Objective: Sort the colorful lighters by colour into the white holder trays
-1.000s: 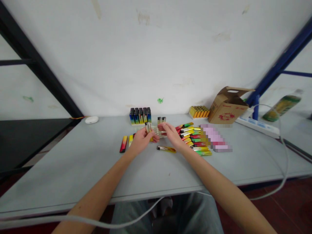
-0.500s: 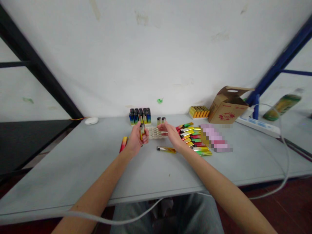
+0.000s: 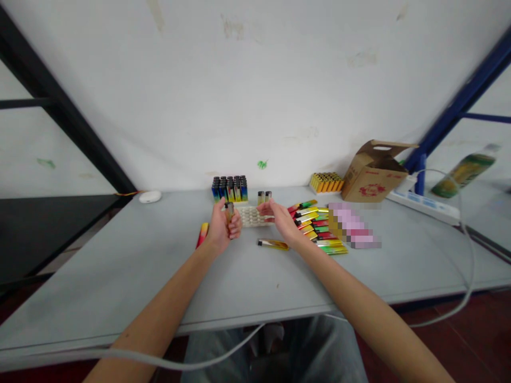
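Note:
My left hand [image 3: 222,226] is closed around an upright lighter [image 3: 229,211], whose dark top shows above the fingers. A white tray with rows of holes [image 3: 250,217] lies between my hands. Two lighters [image 3: 261,197] stand upright at its back. My right hand [image 3: 280,221] hovers at the tray's right side with its fingers stretched out, close to those two lighters; nothing shows in it. A single yellow lighter [image 3: 273,244] lies flat in front of the tray. Beside my left wrist a red and yellow lighter [image 3: 203,234] is partly hidden.
A pile of colourful lighters [image 3: 319,229] lies right of my right hand, against a blurred pink patch [image 3: 353,226]. Behind stand a block of upright lighters [image 3: 229,189], a tray of yellow ones [image 3: 326,183], an open cardboard box [image 3: 371,178] and a power strip [image 3: 425,206].
My left hand has moved slightly left with the lighter, and the lighter has turned a little in the fingers. My right hand has stayed almost still.

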The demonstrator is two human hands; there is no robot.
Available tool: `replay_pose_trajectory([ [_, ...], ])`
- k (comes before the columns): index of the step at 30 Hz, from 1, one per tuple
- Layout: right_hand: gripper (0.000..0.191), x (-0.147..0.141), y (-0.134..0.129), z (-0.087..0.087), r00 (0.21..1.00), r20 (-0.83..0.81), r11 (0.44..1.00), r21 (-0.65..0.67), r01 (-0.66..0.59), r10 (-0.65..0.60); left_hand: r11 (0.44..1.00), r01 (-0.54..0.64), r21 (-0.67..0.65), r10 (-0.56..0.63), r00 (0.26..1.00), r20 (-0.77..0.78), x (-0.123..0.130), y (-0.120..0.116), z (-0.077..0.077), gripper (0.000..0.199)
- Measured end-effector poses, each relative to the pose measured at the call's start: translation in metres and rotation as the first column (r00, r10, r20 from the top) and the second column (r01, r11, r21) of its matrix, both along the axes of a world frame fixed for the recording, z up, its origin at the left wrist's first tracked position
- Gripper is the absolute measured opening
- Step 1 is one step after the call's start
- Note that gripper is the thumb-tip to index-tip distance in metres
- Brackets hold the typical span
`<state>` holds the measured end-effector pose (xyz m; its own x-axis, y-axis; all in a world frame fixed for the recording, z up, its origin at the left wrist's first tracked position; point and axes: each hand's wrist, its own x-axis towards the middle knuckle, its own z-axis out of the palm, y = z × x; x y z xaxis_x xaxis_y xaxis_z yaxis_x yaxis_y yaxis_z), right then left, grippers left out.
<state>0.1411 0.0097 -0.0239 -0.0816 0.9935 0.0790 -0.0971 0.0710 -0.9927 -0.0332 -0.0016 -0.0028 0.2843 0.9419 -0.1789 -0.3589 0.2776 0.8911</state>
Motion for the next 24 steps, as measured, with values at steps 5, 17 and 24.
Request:
replay_pose_trajectory([
  [5,0.05,-0.0013,-0.0018,0.0016,1.0,0.0,1.0,-0.009,0.004,-0.004,0.999,0.02,0.034,-0.019,1.0,-0.004,0.0025,-0.0025,0.0026,0.052],
  [17,0.054,-0.0014,-0.0052,0.0051,0.999,0.026,1.0,-0.004,-0.02,0.02,0.998,-0.035,0.05,0.041,0.992,-0.117,0.0021,0.0004,-0.0006,0.067],
  [24,0.054,-0.0029,-0.0049,0.0022,0.999,0.033,1.0,-0.001,-0.02,0.02,0.991,-0.132,0.038,0.135,0.984,-0.116,0.0058,-0.0012,0.0029,0.059],
])
